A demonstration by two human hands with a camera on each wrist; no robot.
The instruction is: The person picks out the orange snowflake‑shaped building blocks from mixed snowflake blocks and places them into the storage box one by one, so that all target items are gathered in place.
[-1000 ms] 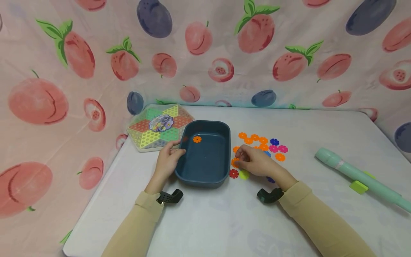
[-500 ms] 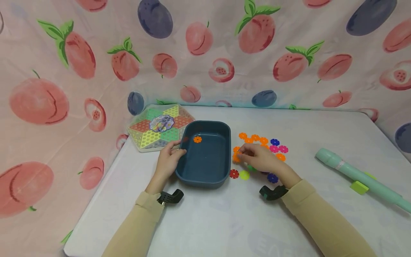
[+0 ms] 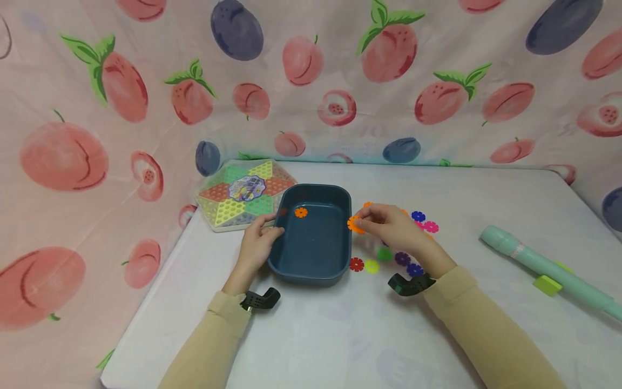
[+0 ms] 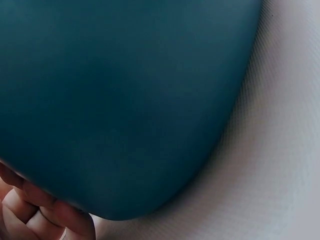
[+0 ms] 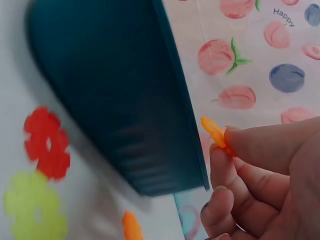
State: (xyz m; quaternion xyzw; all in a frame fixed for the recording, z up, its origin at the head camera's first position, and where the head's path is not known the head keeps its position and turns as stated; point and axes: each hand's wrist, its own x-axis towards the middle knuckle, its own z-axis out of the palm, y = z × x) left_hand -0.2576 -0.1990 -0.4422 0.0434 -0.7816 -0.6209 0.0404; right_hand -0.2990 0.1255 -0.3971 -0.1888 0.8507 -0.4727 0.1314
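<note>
Between thumb and index finger, my right hand (image 3: 391, 227) pinches an orange snowflake building disc (image 3: 356, 225), raised at the right rim of a dark teal plastic bin (image 3: 311, 279). The right wrist view shows the pinched disc (image 5: 217, 136) nearly edge-on beside the bin wall. My left hand (image 3: 256, 244) holds the bin's left side; its curled fingers (image 4: 37, 200) lie against the wall in the left wrist view. One orange disc (image 3: 301, 213) lies inside the bin. Right of the bin, a red disc (image 3: 357, 264), a yellow-green disc (image 3: 372, 266) and a green disc (image 3: 384, 254) lie flat.
Other blue, pink and orange discs, such as a pink one (image 3: 431, 227), lie around and behind my right hand. A hexagonal Chinese checkers box (image 3: 228, 213) is behind the bin on the left. A mint-green wand-like tool (image 3: 549, 267) lies at the right. A fruit-print curtain hangs behind the table.
My right hand has picked up an orange disc from the table and lifted it to the bin's right rim. The left hand keeps its hold on the bin.
</note>
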